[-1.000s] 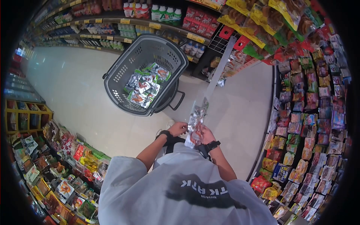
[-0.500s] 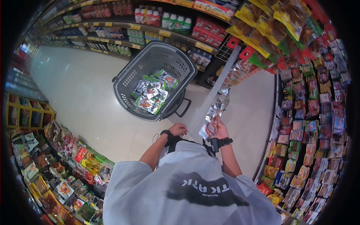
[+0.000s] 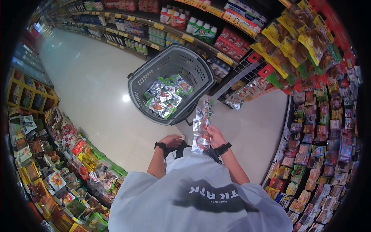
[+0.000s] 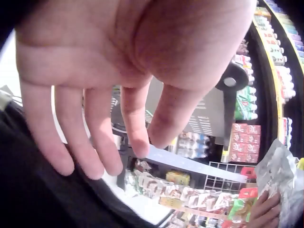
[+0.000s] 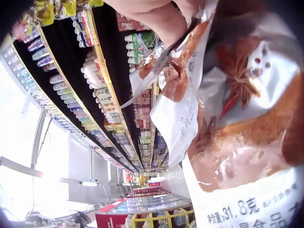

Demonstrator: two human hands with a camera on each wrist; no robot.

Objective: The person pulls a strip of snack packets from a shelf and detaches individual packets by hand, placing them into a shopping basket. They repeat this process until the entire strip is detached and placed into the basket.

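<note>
My right hand (image 3: 217,136) holds several silver snack packets (image 3: 201,129) in front of my waist. In the right wrist view, one packet (image 5: 237,156) fills the right side, showing brown food and star anise, with another behind it near my fingers. My left hand (image 3: 171,141) is off to the left of the packets. Its fingers (image 4: 97,128) hang loosely with nothing in them. Ahead on the floor stands a grey shopping basket (image 3: 141,94), and silver packets with green edges (image 3: 168,94) lie in a pile inside it.
Shelves of bottles (image 3: 201,29) run behind the basket. Yellow snack bags (image 3: 288,50) hang at the upper right, above more hanging silver packets (image 3: 247,91). Packed snack racks (image 3: 309,154) line my right side, and a snack display (image 3: 58,181) is on my left.
My left hand has come away leftward from the packets. My right hand swung right with them, then back toward the middle. The basket and shelves have shifted right in view.
</note>
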